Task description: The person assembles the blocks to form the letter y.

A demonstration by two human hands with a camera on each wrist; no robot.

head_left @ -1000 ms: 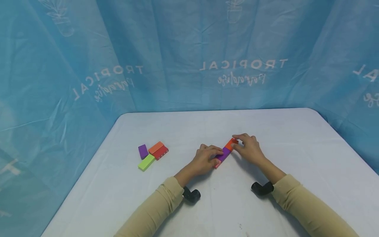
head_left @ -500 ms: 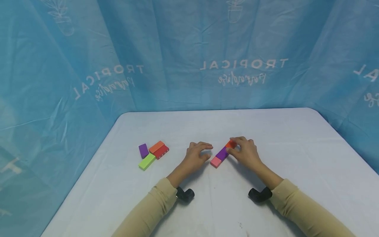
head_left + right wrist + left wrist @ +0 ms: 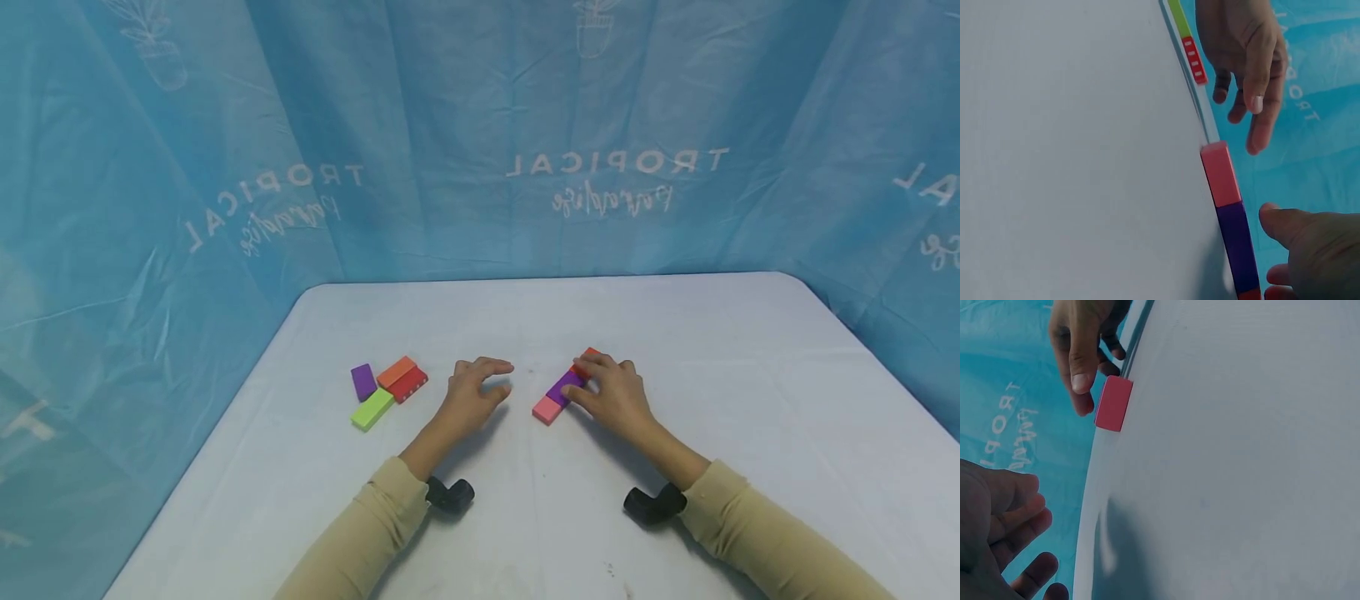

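On the white table in the head view, a pink block (image 3: 547, 410), a purple block (image 3: 560, 388) and an orange-red block (image 3: 591, 352) lie end to end in a slanting row. My right hand (image 3: 617, 398) is over the row's far part, partly hiding the orange-red block. In the right wrist view a gap shows between the thumb (image 3: 1275, 220) and the purple block (image 3: 1238, 247); the fingers look relaxed. Left of the row, my left hand (image 3: 471, 400) hovers with fingers apart, holding nothing. The left wrist view shows the pink block (image 3: 1114, 404) near the right hand (image 3: 1085, 353).
Farther left lie a purple block (image 3: 363, 382), an orange block (image 3: 397, 372), a red block with white marks (image 3: 409, 386) and a lime-green block (image 3: 372, 410), close together. A blue printed curtain (image 3: 450, 217) hangs behind the table (image 3: 675, 317).
My left hand has let go of the row's near end and drawn back to the left. The right hand has released the far block and shifted slightly nearer along the row.
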